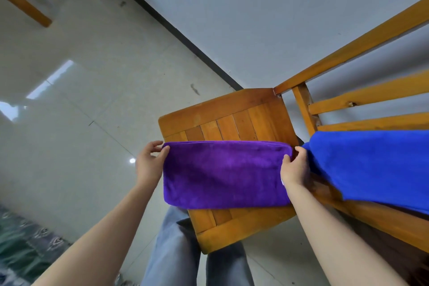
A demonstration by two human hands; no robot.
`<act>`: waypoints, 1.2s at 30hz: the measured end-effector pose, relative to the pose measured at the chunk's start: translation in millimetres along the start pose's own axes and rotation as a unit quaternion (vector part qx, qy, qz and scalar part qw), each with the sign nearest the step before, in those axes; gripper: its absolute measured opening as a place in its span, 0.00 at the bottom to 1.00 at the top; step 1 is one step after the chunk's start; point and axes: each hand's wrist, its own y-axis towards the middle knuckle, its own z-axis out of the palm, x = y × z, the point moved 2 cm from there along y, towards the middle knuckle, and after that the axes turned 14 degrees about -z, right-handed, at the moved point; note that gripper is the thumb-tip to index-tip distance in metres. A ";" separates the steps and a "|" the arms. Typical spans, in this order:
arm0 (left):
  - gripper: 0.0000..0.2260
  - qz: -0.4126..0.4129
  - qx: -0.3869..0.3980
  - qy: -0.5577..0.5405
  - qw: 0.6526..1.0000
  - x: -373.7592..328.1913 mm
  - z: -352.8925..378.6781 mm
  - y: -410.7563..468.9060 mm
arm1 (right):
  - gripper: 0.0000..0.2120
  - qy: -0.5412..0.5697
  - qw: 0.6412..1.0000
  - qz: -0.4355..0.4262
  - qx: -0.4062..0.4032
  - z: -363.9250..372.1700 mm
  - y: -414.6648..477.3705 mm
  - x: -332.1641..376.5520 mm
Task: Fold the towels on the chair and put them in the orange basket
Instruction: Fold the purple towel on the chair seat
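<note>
A plain domestic room: glossy pale floor tiles [81, 111] left of the left hand [148, 165], a patterned rug [21, 246] below it, a wooden chair [232, 109] beyond, and a white wall [255, 7] with dark skirting [174, 29].

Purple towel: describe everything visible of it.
The purple towel is plush, fleecy-looking cloth, folded into a long flat band with stacked layers showing along its far edge. It lies across the wooden slatted chair seat, its left end overhanging the seat edge. The left hand pinches its far-left corner; the right hand grips its right end, where a blue towel hangs close by.
</note>
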 end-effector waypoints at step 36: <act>0.24 0.230 0.135 0.623 0.735 63.6 56.3 -89.6 | 0.05 0.088 0.986 0.141 -0.006 -12.5 -59.1 -55.1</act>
